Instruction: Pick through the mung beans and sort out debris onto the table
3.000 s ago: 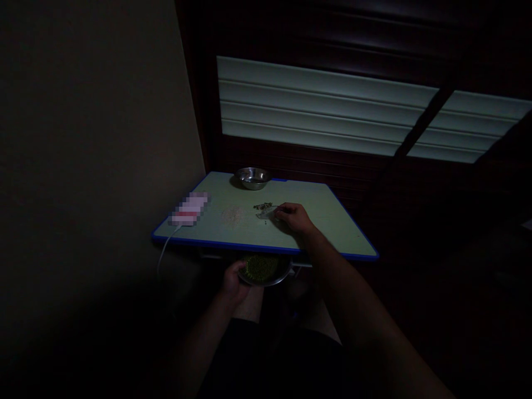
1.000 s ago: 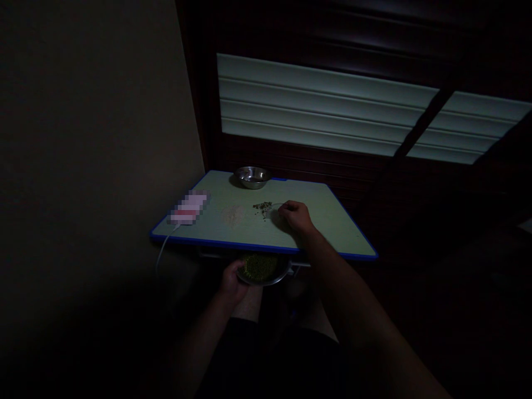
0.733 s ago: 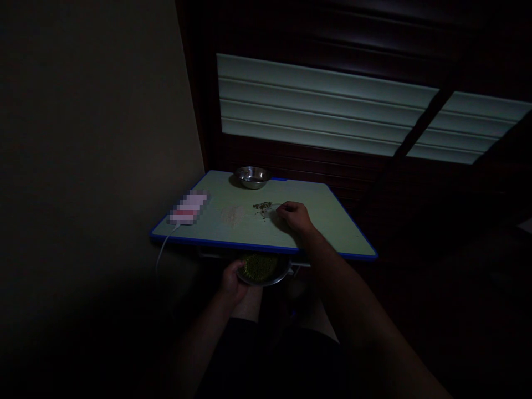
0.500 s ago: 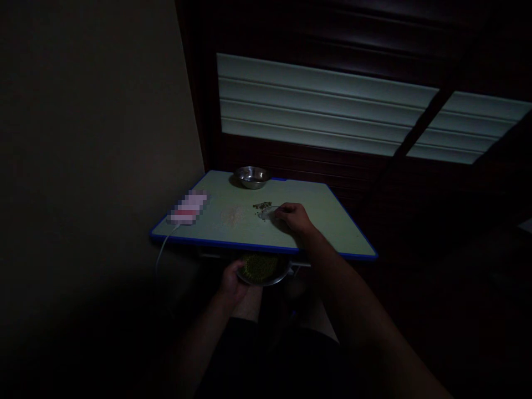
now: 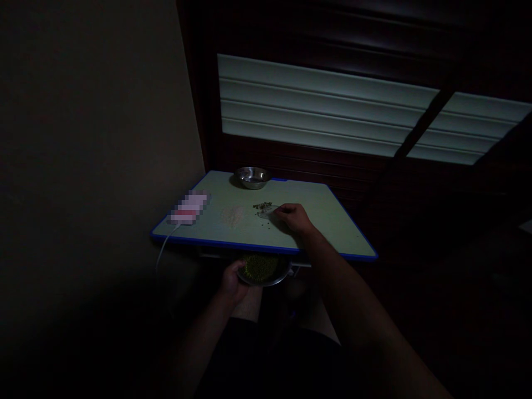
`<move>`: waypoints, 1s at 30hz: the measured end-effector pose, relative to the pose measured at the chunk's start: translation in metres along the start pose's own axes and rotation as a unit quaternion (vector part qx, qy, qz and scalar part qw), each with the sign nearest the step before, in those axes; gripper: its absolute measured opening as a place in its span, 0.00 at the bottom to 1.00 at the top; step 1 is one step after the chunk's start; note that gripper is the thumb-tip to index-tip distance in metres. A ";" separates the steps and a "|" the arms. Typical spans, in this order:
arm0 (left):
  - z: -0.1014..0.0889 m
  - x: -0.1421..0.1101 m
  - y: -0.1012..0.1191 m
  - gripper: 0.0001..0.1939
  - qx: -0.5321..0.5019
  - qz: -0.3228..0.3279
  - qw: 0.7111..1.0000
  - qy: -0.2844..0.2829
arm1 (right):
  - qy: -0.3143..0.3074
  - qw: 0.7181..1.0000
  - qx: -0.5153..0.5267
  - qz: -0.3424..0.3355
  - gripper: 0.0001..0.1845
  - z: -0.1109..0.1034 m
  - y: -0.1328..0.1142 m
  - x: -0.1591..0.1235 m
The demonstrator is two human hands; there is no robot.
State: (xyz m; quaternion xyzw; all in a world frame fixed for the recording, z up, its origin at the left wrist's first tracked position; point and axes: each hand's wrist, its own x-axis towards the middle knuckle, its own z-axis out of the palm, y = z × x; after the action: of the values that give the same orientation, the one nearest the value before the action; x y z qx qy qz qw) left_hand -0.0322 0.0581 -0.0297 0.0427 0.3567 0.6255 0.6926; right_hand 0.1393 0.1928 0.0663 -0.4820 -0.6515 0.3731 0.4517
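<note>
My left hand [image 5: 233,282] is closed on the left rim of a metal bowl [image 5: 272,284], below the table's front edge. Small green beans [image 5: 261,268], like mung beans, lie in that bowl. Over the table my right hand [image 5: 294,217] pinches a translucent, flat piece [image 5: 267,213]; its exact kind is too dim to make out. This piece touches or hovers just by a small pile of dark grains [image 5: 262,205]. A few loose dark specks lie in front of it. To the left spreads a thin patch of pale grains [image 5: 233,216].
The pale green table [image 5: 332,224] has a blue rim. At its back edge stands a second metal bowl [image 5: 252,178]. A blurred pink and white object [image 5: 189,208] with a white cable [image 5: 163,246] lies at the left, near a wall [image 5: 103,122]. Behind is a dark slatted panel [image 5: 324,105].
The translucent piece has shifted slightly, and a few dark specks now show on the table just in front of it. My left hand and its bowl have hardly moved.
</note>
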 end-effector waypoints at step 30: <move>-0.003 0.001 -0.001 0.13 -0.009 0.002 1.000 -0.001 | 0.016 0.982 -0.182 -0.040 0.07 0.001 0.003 0.003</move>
State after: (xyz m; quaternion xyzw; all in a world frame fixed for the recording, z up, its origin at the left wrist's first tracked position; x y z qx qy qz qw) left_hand -0.0326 0.0577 -0.0327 0.0379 0.3508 0.6300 0.6918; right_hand 0.1390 0.1968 0.0641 -0.5353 -0.7200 0.2222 0.3817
